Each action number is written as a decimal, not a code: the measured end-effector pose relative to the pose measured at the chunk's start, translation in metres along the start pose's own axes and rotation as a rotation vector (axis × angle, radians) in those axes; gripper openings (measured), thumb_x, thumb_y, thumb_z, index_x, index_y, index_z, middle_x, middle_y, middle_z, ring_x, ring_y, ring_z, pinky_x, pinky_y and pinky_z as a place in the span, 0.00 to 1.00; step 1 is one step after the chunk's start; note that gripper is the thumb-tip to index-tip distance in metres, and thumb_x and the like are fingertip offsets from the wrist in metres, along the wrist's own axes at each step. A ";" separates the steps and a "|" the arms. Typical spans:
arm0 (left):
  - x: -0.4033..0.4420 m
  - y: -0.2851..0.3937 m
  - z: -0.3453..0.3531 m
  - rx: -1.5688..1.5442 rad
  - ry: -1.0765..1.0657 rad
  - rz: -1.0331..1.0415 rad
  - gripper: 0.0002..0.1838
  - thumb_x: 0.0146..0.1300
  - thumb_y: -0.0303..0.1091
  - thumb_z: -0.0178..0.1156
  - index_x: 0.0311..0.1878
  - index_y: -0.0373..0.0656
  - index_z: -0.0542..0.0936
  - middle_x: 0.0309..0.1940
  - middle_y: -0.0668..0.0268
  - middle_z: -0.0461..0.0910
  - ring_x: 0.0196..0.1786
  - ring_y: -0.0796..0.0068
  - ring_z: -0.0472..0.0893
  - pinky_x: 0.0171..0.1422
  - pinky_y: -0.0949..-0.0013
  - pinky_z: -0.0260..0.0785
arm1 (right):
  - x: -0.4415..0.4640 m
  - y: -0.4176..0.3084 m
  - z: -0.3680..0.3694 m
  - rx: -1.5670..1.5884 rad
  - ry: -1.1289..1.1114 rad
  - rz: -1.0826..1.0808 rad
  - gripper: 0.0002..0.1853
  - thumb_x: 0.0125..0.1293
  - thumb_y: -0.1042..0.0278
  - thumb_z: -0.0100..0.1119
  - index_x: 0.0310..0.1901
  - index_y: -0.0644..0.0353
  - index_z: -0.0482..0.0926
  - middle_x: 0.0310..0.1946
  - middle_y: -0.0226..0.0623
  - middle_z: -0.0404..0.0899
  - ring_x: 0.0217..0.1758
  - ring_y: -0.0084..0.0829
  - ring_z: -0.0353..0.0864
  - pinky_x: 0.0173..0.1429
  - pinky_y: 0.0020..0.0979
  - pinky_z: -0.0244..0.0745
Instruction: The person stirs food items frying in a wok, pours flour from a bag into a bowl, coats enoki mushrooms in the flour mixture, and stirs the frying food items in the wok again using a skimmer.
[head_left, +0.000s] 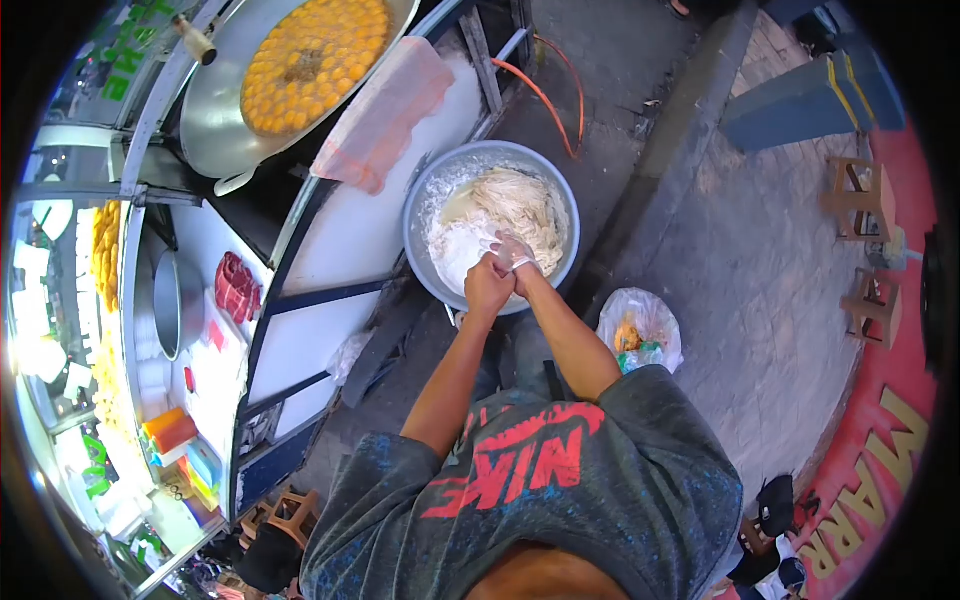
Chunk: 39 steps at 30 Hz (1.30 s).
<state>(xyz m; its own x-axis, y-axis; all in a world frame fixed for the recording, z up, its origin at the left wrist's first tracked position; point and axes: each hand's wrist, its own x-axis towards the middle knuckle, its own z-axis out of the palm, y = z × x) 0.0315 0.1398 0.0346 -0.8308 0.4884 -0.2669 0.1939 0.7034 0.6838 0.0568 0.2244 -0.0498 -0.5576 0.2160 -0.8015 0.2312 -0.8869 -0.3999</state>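
Observation:
A large grey basin (571,200) stands low in front of me. White flour (455,250) lies in its near left part, and pale shredded strips (515,205) that look floury fill the far right. Over the basin, my right hand (512,250) wears a clear plastic glove (524,262), its fingers stretched toward the flour. My left hand (487,285) is closed at the right wrist, gripping what appears to be the glove's cuff. Its fingertips are partly hidden.
Left of the basin is a food cart with a wok (215,135) of round yellow pieces in oil and a pinkish cloth (385,110) on its edge. A plastic bag (640,330) sits on the ground at right. Wooden stools (860,200) line the red wall.

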 end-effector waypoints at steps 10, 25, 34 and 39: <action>0.015 -0.062 0.044 0.158 0.252 -0.206 0.03 0.54 0.25 0.53 0.26 0.42 0.72 0.20 0.49 0.77 0.28 0.44 0.79 0.32 0.49 0.69 | -0.043 0.063 -0.002 -0.317 -0.077 -0.268 0.20 0.72 0.59 0.41 0.58 0.61 0.71 0.51 0.38 0.72 0.55 0.29 0.70 0.60 0.29 0.63; 0.004 -0.020 0.050 0.005 0.122 -0.137 0.12 0.47 0.33 0.66 0.25 0.39 0.72 0.17 0.55 0.76 0.24 0.51 0.79 0.30 0.55 0.69 | -0.007 0.019 -0.078 -0.563 0.230 -0.486 0.25 0.54 0.75 0.64 0.54 0.60 0.68 0.41 0.39 0.76 0.33 0.25 0.77 0.37 0.24 0.73; -0.011 -0.020 0.064 -0.069 0.104 -0.207 0.15 0.55 0.40 0.65 0.29 0.38 0.74 0.21 0.53 0.78 0.27 0.50 0.80 0.33 0.55 0.70 | 0.014 -0.021 -0.102 -0.911 0.038 -0.495 0.11 0.53 0.74 0.62 0.41 0.62 0.79 0.21 0.30 0.78 0.23 0.27 0.78 0.31 0.26 0.74; -0.035 -0.075 0.091 0.008 -0.278 -0.561 0.20 0.55 0.46 0.63 0.40 0.37 0.76 0.25 0.55 0.82 0.31 0.55 0.83 0.43 0.56 0.72 | -0.018 -0.030 -0.123 -1.944 0.126 -0.423 0.12 0.54 0.70 0.55 0.40 0.58 0.80 0.50 0.41 0.74 0.55 0.41 0.73 0.55 0.41 0.73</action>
<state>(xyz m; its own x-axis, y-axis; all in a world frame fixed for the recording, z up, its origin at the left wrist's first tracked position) 0.0939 0.1167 -0.0693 -0.6408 0.1587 -0.7511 -0.2276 0.8952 0.3832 0.1579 0.2971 -0.0775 -0.7705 0.3542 -0.5299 0.5713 0.7524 -0.3279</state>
